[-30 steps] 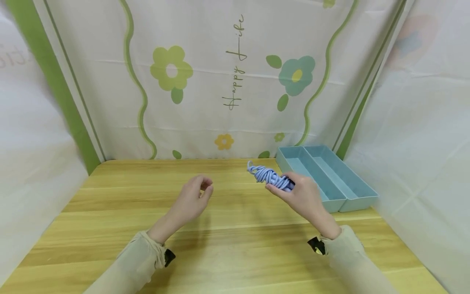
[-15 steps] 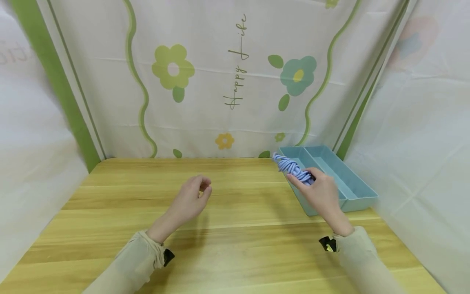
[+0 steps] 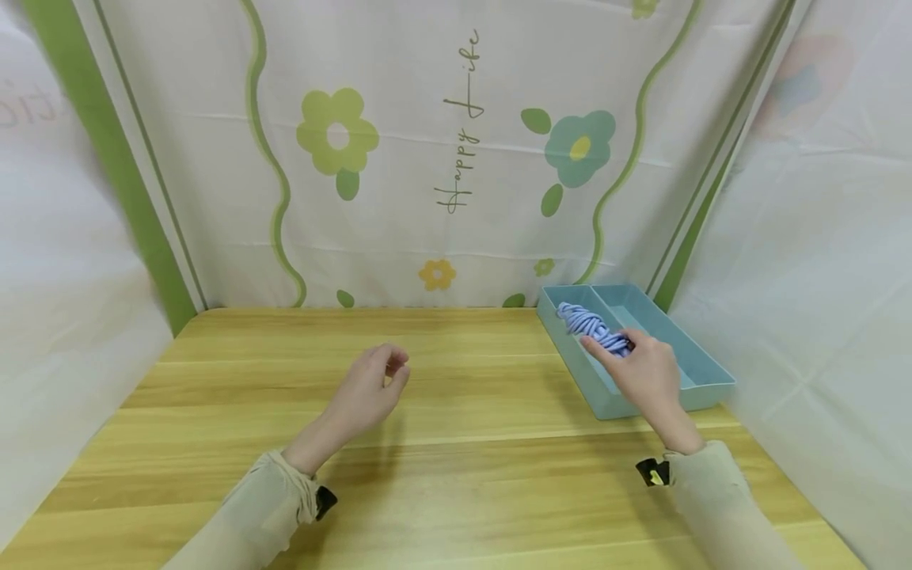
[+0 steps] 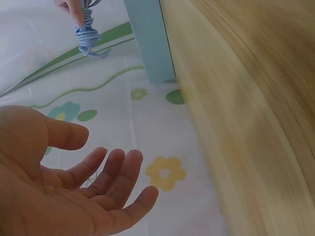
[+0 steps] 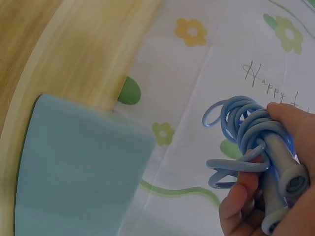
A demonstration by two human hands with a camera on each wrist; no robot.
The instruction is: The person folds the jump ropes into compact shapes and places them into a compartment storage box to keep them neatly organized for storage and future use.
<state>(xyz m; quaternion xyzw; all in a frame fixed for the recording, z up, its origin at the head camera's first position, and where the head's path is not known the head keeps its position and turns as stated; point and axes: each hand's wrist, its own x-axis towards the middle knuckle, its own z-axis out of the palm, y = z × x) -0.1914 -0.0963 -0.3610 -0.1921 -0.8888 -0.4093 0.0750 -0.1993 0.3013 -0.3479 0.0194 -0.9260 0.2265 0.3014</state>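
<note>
A blue jump rope (image 3: 591, 326), wound into a bundle, is gripped by my right hand (image 3: 648, 372) over the left compartment of the light blue tray (image 3: 591, 388). In the right wrist view the coils of the jump rope (image 5: 246, 123) lie between thumb and fingers, and its two grey-blue handles (image 5: 279, 157) point back toward the palm. My left hand (image 3: 366, 388) holds nothing, left of the tray and above the table. Its fingers are loosely bent, as the left wrist view of the left hand (image 4: 88, 191) shows.
The tray has two long compartments and stands at the right rear of the wooden table (image 3: 456, 475). Behind the table hangs a white curtain (image 3: 399, 222) with printed flowers, and more white cloth (image 3: 805, 261) hangs along the right side.
My right hand has carried the jump rope to the right, from beside the tray to over its left compartment. The left hand has stayed nearly still.
</note>
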